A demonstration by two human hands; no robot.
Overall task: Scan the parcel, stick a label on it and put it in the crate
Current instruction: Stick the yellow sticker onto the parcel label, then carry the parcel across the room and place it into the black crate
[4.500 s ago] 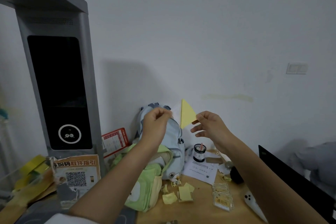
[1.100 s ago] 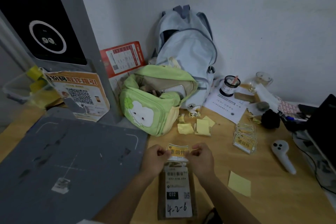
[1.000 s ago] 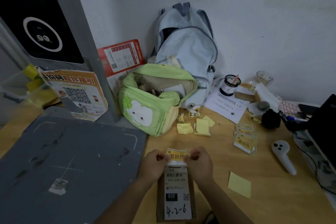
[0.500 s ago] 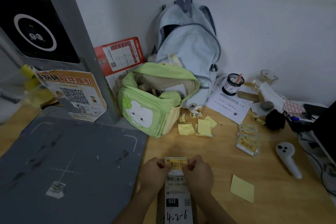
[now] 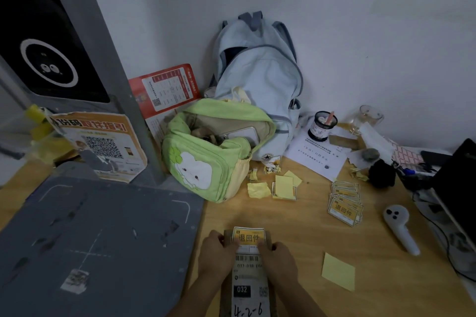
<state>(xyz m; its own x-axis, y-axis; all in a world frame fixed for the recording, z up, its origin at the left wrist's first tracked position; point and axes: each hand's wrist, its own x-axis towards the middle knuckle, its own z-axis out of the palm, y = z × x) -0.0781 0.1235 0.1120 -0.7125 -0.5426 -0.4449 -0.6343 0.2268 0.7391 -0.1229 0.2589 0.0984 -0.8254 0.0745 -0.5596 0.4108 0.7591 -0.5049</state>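
Note:
A small brown parcel [image 5: 228, 298] lies flat on the wooden table at the bottom centre, with a long white shipping slip marked "032" and "4-2-6" on top. A yellow label [image 5: 248, 236] sits across the parcel's far end. My left hand [image 5: 216, 255] presses on the label's left side and my right hand [image 5: 277, 258] on its right side, fingertips down on the parcel. No crate is in view.
A grey scanning pad [image 5: 98, 239] lies to the left under a tall scanner column [image 5: 51, 64]. A green bag [image 5: 208, 152] and pale blue backpack [image 5: 257, 80] stand behind. A stack of yellow labels [image 5: 345, 207], a white handheld scanner [image 5: 399, 226] and yellow backing papers [image 5: 337, 274] lie right.
Earlier my hands peeled a label's yellow backing in the air. Since then they brought the label down onto the parcel's far end; in the last second they have only pressed it there.

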